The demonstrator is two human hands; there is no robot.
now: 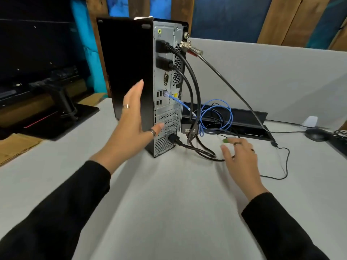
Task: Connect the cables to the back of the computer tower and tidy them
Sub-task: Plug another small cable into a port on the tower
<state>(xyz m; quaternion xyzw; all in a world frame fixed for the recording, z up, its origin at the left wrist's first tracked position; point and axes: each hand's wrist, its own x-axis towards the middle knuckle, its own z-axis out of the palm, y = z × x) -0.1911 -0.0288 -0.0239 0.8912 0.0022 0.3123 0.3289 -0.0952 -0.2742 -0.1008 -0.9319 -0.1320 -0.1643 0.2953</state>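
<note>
The computer tower (131, 72) stands upright on the worktop (169, 203), several cables plugged into its back. My left hand (131, 126) lies flat and open against its side; my right hand (240, 158), fingers spread, hovers over the black power cable (202, 152), gripping nothing.

grey desk (169, 203), wood-and-blue wall (234, 17)

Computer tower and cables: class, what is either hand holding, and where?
Nothing is held. The left hand lies open against the computer tower; the right hand reaches open over the cables.
</note>
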